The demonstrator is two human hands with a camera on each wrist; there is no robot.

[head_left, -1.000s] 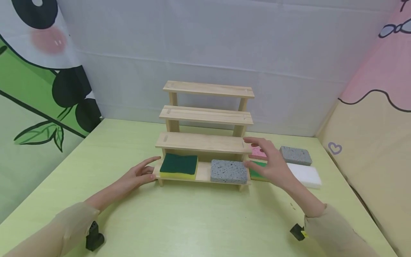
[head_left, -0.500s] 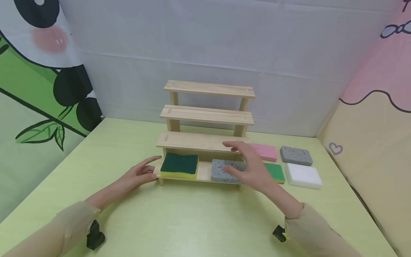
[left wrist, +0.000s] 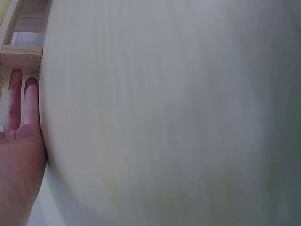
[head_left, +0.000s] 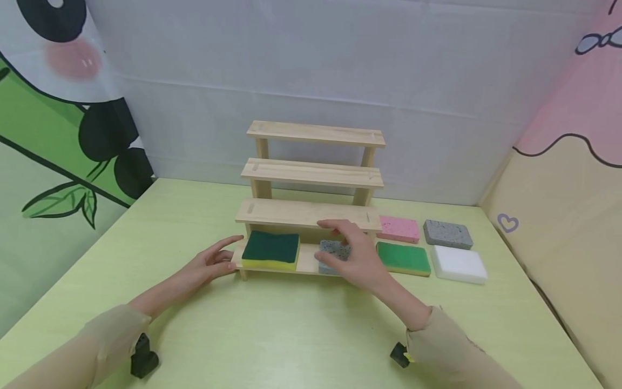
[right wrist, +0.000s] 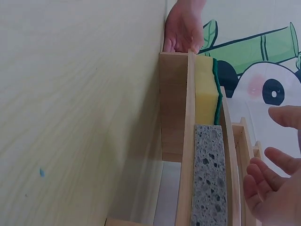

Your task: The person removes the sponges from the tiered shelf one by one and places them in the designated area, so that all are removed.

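Note:
My right hand (head_left: 359, 256) is above the right part of the lowest step of a wooden tiered stand (head_left: 311, 213). Its thumb and fingers are spread apart around the air over a grey speckled sponge (head_left: 332, 254), partly hidden behind the hand. In the right wrist view this sponge (right wrist: 209, 176) lies along the step, with the fingers off to its right. My left hand (head_left: 211, 265) touches the left end of that step, its extended fingers (left wrist: 31, 101) reaching under the board. Beside it lies a yellow sponge with a dark green scouring top (head_left: 271, 249).
Right of the stand, on the table (head_left: 301, 335), lie a pink sponge (head_left: 399, 229), a green-topped sponge (head_left: 404, 258), another grey sponge (head_left: 447, 234) and a white sponge block (head_left: 459, 264). A pale cloth wall (head_left: 311, 65) stands behind.
My right hand has moved left from the stand's right end to over the grey sponge, uncovering the pink and green-topped sponges. The left hand stays at the step's left end.

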